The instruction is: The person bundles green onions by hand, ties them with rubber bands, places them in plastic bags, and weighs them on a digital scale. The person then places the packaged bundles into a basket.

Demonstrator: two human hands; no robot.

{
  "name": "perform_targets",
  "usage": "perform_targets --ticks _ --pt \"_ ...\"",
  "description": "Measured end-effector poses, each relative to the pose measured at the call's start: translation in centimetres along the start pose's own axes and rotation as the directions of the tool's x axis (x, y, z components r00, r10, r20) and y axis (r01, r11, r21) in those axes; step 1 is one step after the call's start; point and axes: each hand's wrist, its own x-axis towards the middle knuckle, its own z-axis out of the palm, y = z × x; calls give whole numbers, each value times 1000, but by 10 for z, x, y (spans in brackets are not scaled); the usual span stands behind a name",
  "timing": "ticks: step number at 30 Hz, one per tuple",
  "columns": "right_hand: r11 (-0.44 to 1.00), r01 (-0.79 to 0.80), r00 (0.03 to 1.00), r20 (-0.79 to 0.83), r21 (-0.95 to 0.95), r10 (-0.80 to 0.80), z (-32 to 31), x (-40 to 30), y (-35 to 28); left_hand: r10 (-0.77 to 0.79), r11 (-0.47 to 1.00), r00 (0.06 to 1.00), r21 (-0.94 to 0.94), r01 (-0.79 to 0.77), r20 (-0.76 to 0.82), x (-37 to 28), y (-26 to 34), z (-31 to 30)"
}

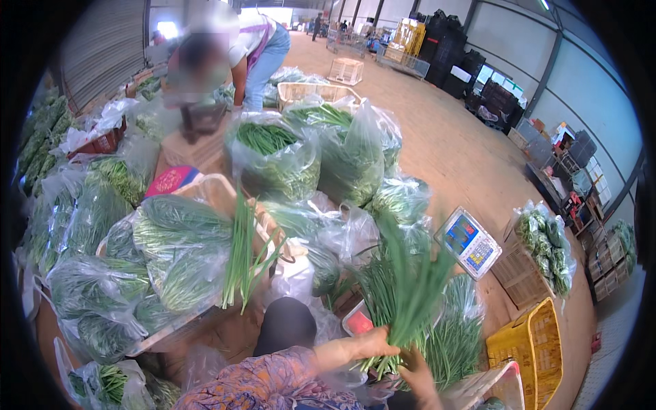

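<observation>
My left hand is closed around the lower stems of a bunch of garlic chives. The long leaves stand up and fan out above it, blurred at the tips. Beside it, my right hand has its fingers at the stem ends, partly hidden by them. Under and around both hands lie more loose chives. A digital scale's display panel stands beyond the bunch, and a red-and-white tray edge shows left of the leaves.
Bagged greens fill a crate at left, with loose chives on its edge. Large plastic bags of chives stand ahead. A yellow crate and a crate of bagged vegetables are at right. A co-worker bends over beyond.
</observation>
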Motion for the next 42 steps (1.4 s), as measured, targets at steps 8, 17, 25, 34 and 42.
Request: perform_targets --ticks 8,17,25,34,42 --pt "609 349 935 -219 712 -279 47 14 12 -39 645 994 762 -54 103 9 -14 59" --pt "279 369 929 -344 887 -135 -3 -6 67 322 470 896 771 -431 305 0 3 104" --pt "-65 572 789 -570 818 -227 -79 -21 96 385 261 904 917 -302 188 -79 -16 51" --pt "-44 557 827 -550 829 113 -63 -21 95 -76 316 997 949 0 25 -155 -23 45" --pt "20 454 868 -447 891 217 -38 -22 98 -264 74 952 981 180 -155 -155 -42 -24"
